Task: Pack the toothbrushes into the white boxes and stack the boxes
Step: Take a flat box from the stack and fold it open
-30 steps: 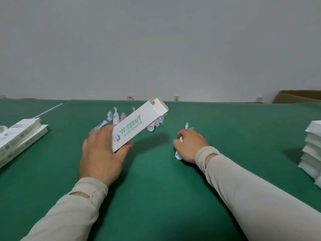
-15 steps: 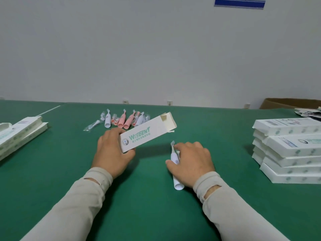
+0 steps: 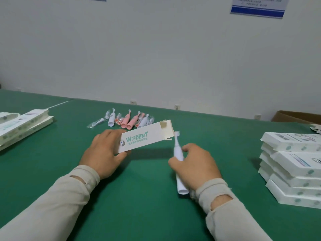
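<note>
From the head camera, the left hand (image 3: 104,151) grips the white box (image 3: 145,136) above the table, its open end toward the right hand (image 3: 194,166), which clasps a white toothbrush (image 3: 178,150), bristles just beside that opening, shaft crosswise to the box.
</note>
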### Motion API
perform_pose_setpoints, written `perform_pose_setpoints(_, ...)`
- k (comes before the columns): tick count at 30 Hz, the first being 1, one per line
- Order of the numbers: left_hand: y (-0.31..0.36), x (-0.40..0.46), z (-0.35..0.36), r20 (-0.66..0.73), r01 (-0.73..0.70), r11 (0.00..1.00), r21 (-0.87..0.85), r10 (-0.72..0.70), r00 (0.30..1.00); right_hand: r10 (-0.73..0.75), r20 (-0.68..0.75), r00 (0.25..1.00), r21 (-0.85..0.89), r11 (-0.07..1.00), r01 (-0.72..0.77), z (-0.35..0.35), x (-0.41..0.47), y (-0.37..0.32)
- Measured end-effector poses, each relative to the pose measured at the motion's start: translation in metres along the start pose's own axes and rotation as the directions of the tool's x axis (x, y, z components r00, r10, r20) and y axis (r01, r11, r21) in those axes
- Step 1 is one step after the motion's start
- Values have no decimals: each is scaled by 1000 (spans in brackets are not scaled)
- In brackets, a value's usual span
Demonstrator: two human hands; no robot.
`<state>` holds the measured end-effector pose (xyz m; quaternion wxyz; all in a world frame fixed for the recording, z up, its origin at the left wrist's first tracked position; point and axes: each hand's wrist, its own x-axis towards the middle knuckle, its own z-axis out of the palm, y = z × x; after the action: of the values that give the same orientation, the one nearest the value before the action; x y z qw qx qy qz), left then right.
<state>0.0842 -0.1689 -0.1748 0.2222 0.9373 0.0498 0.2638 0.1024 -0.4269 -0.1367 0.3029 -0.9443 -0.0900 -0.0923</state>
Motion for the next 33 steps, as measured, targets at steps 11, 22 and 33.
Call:
perform_pose_setpoints(11, -9, 1, 0, 64, 30, 1000, 3, -30, 998, 96, -188, 977, 915, 379, 139, -16, -1, 4)
perform_pose_setpoints(22, -11, -2, -2, 79, -30, 994, -104, 39, 996, 68, -87, 994, 942, 330, 60, -11, 2, 8)
perform_pose_setpoints(33, -10, -1, 0, 98, -84, 988, -129, 98, 990, -127, 187, 974, 969, 187, -162, -10, 2, 14)
